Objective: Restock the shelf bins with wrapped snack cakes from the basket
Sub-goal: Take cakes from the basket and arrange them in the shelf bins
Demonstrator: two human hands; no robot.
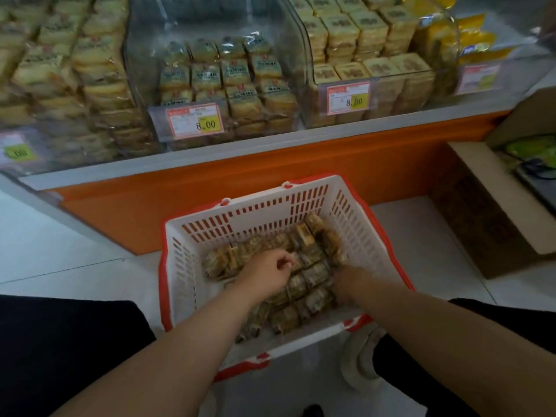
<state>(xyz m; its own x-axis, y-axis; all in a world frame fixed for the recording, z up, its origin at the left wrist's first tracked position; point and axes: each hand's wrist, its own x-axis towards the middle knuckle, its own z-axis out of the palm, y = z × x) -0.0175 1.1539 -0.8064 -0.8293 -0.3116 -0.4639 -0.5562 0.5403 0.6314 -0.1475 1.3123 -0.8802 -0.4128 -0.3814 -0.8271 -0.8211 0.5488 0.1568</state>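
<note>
Both hands down in basket (355, 224) among snack cakes (313, 266). Left hand (264, 273) curled, probably pinching a wrapper; right hand (346, 284) buried, grip unclear. Risk: slick wrappers slipping during lift to bins (210, 85).

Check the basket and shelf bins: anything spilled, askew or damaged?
Nothing stands out. The snack cakes lie jumbled but inside the basket, none on the floor. The shelf bins hold tidy stacks. Both hands reach among the cakes.
</note>
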